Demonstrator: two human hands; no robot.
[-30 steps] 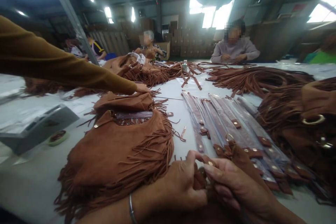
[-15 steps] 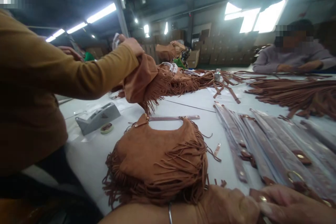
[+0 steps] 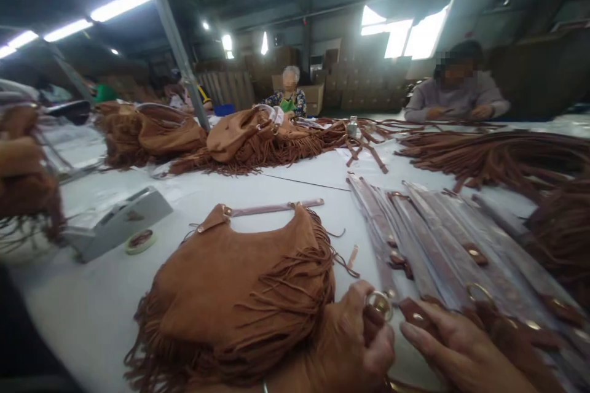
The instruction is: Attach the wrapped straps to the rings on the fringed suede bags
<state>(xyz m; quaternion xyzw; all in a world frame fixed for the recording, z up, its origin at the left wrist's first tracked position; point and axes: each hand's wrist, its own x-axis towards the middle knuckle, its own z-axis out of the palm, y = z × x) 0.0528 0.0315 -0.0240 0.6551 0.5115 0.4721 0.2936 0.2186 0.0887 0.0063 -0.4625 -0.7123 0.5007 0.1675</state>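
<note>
A brown suede fringed bag (image 3: 239, 282) lies in front of me on the white table, its handle strap at the far side. Beside its right edge, my left hand (image 3: 353, 344) is closed on a brown leather tab that carries a gold metal ring (image 3: 379, 304). My right hand (image 3: 465, 344) pinches a brown leather strap end (image 3: 417, 314) with a gold stud, just right of the ring. The ring and the strap end are slightly apart. The rest of the strap is largely hidden by my right hand.
Plastic-wrapped straps (image 3: 428, 245) lie in a row at the right, with brown leather strips (image 3: 498, 153) behind. A grey tape dispenser (image 3: 120, 221) and tape roll (image 3: 141, 241) stand left. More fringed bags (image 3: 239, 135) are heaped at the back. Co-workers sit beyond the table.
My hands have come further into view and moved apart; the gold ring now shows. The co-worker at the left has drawn back with a bag. My view has turned slightly right.
</note>
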